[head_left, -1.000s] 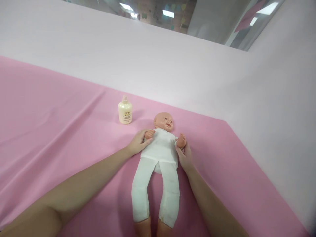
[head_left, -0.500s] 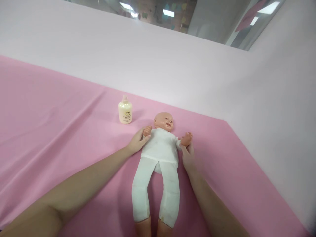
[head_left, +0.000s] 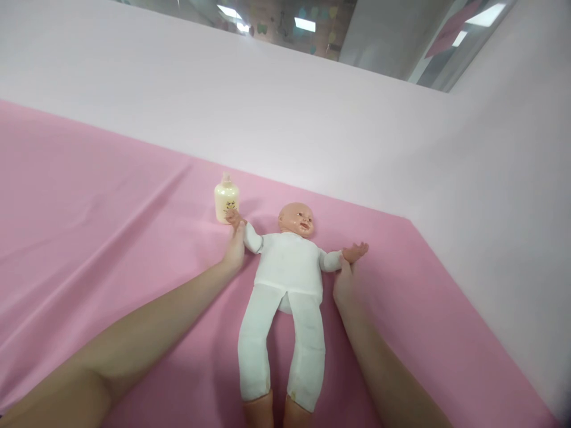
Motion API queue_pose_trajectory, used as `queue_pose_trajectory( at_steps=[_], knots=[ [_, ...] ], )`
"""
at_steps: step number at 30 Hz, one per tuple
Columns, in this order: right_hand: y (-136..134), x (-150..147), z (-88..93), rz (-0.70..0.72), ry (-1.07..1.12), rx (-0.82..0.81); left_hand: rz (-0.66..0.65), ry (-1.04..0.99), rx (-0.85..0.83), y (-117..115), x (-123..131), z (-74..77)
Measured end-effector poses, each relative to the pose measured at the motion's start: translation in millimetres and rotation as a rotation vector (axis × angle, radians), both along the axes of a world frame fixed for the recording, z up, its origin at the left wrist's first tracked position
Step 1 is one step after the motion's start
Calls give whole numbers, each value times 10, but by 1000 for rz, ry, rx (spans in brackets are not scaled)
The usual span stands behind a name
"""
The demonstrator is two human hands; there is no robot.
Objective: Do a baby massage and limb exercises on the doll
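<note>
A baby doll [head_left: 289, 261] with a white cloth body lies on its back, its bald head towards the wall and its feet towards me. Both of its arms are spread out to the sides. My left hand [head_left: 234, 249] is closed round the doll's wrist on the left, just in front of the bottle. On the other side, my right hand [head_left: 344, 282] grips the doll's other wrist from below, the doll's open palm sticking out beyond it. Most of my fingers are hidden behind the doll's wrists.
A cream pump bottle [head_left: 226, 196] stands behind the doll's hand on the left. Pink cloth [head_left: 134, 214], creased at the left, covers the surface. A white wall [head_left: 267, 113] rises behind and to the right, with a window [head_left: 285, 24] above.
My hands have moved apart, drawing the doll's arms outwards from beside its body. The doll's left-side hand now overlaps the bottle in view. Body, head and bottle have stayed in place.
</note>
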State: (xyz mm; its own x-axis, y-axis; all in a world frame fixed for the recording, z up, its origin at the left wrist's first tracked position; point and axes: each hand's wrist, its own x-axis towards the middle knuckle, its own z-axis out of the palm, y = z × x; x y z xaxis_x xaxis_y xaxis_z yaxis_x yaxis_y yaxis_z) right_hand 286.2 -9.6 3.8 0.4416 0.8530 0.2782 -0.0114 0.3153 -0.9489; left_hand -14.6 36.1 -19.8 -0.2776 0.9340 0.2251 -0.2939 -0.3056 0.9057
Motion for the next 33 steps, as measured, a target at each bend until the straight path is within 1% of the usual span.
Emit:
queue_pose_trajectory(
  at_steps=[2, 3, 7, 8, 9, 11, 16, 19, 22, 25, 27, 29, 33],
  knots=[
    [-76, -57, 46, 61, -81, 2, -17, 79, 23, -105, 53, 63],
    [-112, -84, 64, 95, -112, -1, -39, 140, 65, -158, 80, 103],
    [-221, -149, 101, 249, -282, -35, -226, 583, 287, -314, 163, 265],
    [-240, -154, 108, 278, -336, -27, -256, 685, 328, -335, 173, 295],
    [-256, -156, 115, 297, -381, -9, -270, 758, 358, -351, 179, 318],
    [-276, -155, 131, 307, -430, 33, -260, 814, 390, -364, 183, 344],
    [-284, -153, 159, 310, -470, 39, -238, 815, 414, -362, 178, 348],
    [-290, -154, 170, 319, -441, 33, -229, 818, 424, -371, 173, 346],
    [-301, -158, 161, 324, -399, 49, -223, 777, 384, -387, 159, 339],
    [-289, -165, 114, 307, -366, 72, -207, 706, 340, -394, 144, 325],
    [-257, -164, 72, 290, -303, 67, -181, 620, 334, -387, 142, 312],
    [-213, -154, 40, 239, -217, 61, -140, 484, 319, -366, 144, 294],
    [-118, -95, 31, 95, -67, 65, -42, 144, 192, -277, 137, 226]
  ],
)
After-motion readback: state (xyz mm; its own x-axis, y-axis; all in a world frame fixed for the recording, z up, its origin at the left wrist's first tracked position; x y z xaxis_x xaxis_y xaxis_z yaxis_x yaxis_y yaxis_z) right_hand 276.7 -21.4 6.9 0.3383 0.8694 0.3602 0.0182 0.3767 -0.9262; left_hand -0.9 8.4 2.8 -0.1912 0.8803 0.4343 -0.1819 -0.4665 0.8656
